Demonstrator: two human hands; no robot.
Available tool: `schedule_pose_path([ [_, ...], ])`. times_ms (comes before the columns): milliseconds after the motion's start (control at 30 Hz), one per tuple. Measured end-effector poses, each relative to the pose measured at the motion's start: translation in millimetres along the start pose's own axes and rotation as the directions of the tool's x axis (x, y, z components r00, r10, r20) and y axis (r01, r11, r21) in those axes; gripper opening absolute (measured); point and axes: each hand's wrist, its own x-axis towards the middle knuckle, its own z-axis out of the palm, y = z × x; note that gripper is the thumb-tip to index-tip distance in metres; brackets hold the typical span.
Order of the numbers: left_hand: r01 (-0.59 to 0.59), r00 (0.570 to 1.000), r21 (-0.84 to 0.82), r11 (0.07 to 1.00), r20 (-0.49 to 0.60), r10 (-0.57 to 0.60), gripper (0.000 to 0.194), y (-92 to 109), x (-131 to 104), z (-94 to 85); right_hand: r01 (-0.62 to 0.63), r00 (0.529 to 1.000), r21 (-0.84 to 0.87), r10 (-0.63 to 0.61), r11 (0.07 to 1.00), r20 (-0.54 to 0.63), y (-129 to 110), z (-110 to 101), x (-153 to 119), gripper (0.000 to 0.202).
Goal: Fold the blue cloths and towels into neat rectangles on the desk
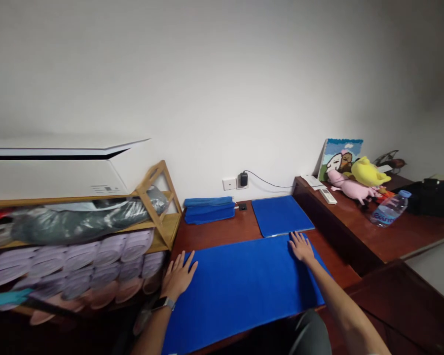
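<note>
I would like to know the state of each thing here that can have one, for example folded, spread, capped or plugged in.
Large blue cloth: spread flat
Left hand: open, palm down at the cloth's left edge
Right hand: open, palm down at its far edge
Smaller blue cloth: lying flat
Blue cloth pile: folded
Black adapter: plugged in
Bottle: capped
Picture: propped up
Watch: strapped on

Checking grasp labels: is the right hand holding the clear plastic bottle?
No, the right hand is spread palm down on the large blue cloth, with the bottle well apart, farther right.
</note>
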Motion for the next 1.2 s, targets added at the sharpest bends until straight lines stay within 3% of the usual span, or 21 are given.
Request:
schedule_pose_path([
  [100, -0.103, 0.987, -0.006, 0.995, -0.122, 0.101, 0.066, 7, -1, -6.7, 0.252, 0.963, 0.049, -0.245, 0.966, -0.116, -72, 10, -22, 0.066],
  [200, -0.169, 0.977, -0.024, 0.985, -0.133, 0.164, 0.063, 19, 1, -7.3, 0.512, 0.858, 0.137, -0.500, 0.848, -0.114, -169, 30, -48, 0.068],
  [300, -0.142, 0.988, -0.031, 0.989, -0.065, 0.140, 0.063, 18, 1, -0.2, 0.601, 0.797, 0.211, -0.598, 0.771, -0.083, -242, 49, -63, 0.068],
  [367, -0.114, 0.992, -0.039, 0.993, -0.052, 0.112, 0.064, 8, -1, 7.0, 0.607, 0.790, 0.229, -0.609, 0.761, -0.070, -259, 56, -64, 0.069],
  [433, -0.102, 0.993, -0.053, 0.993, -0.058, 0.099, 0.066, -5, -2, 13.6, 0.589, 0.804, 0.216, -0.592, 0.779, -0.060, -247, 57, -60, 0.069],
  [500, -0.103, 0.993, -0.058, 0.993, -0.070, 0.099, 0.067, -14, -3, 17.8, 0.533, 0.844, 0.180, -0.535, 0.827, -0.046, -210, 53, -53, 0.068],
  [667, -0.113, 0.990, -0.062, 0.992, -0.097, 0.107, 0.068, -18, -2, 19.9, 0.214, 0.977, 0.057, -0.213, 0.975, -0.026, -56, 28, -24, 0.066],
  [733, -0.116, 0.988, -0.066, 0.991, -0.105, 0.109, 0.067, -18, -2, 19.5, 0.069, 0.997, 0.016, -0.068, 0.998, -0.037, -1, 22, -9, 0.067],
  [800, -0.115, 0.989, -0.061, 0.992, -0.105, 0.108, 0.067, -19, -1, 19.2, -0.011, 0.999, -0.003, 0.010, 1.000, -0.050, 36, 23, 3, 0.068],
  [867, -0.112, 0.990, -0.052, 0.992, -0.097, 0.106, 0.068, -20, -1, 19.1, -0.031, 0.998, -0.003, 0.031, 1.000, -0.062, 54, 29, 10, 0.070],
  [1000, -0.108, 0.990, -0.042, 0.993, -0.101, 0.103, 0.068, -21, 0, 19.9, -0.020, 0.997, 0.006, 0.020, 1.000, -0.081, 54, 34, 9, 0.071],
  [1200, -0.113, 0.992, 0.003, 0.994, -0.056, 0.113, 0.068, -21, 3, 11.2, -0.071, 0.997, 0.026, 0.072, 0.997, -0.035, 38, -7, 6, 0.065],
])
